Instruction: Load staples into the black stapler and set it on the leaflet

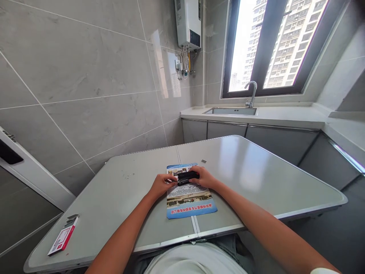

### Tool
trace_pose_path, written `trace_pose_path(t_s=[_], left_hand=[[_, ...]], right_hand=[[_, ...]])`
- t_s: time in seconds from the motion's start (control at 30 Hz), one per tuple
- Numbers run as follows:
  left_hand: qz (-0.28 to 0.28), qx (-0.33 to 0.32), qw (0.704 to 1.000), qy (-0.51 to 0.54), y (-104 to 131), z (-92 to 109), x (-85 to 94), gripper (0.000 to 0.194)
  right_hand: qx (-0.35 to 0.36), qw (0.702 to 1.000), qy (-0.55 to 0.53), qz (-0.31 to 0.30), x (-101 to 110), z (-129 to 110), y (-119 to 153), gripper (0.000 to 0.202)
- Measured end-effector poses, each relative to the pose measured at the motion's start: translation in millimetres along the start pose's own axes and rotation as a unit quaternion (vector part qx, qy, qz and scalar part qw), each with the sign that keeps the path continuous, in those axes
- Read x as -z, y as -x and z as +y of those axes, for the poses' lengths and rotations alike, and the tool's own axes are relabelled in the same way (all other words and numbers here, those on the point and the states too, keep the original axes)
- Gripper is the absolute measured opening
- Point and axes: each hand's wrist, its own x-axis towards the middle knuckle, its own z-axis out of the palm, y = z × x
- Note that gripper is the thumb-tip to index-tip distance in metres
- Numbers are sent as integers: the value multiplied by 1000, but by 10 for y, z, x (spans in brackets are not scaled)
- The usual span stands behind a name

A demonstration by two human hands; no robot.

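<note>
A pale grey folding table with a metal-trimmed edge [270, 179] carries the work, its seam running from the near edge to the far edge. Across that seam, nearer the near edge than the far corners, lies a glossy blue-and-white printed sheet with a photo band and red lettering [191, 209]. Above the sheet's far half is a black, oblong, ridged handheld tool [186, 175], with a slim, dark, shiny bar [183, 182] along its near side.

The right hand [203, 177] is curled around the tool's right end, holding it. The left hand [162, 184] is at the left end of the tool and bar, its thumb and forefinger brought narrowly together; at this size I cannot fairly tell whether they pinch something thin or only touch the bar.

Just beyond the sheet's far right corner lies a small silvery metal piece [203, 161]. Near the table's left edge, toward its near left corner, rests a flat red-and-white printed packet [63, 236], with a small dark grey piece [72, 218] at its far end.
</note>
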Motion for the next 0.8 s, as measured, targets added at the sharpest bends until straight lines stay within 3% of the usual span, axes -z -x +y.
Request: trace_pose_path(t_s=[0.5,0.8], left_hand=[[-35,-16,996,-79,8,35,62,17],[-65,-48,993,-89,23,-45,204,19]], right_hand=[[-3,1000,-3,-4,12,-8,2,30],[-42,996,-75,26,83,54,-16,31]])
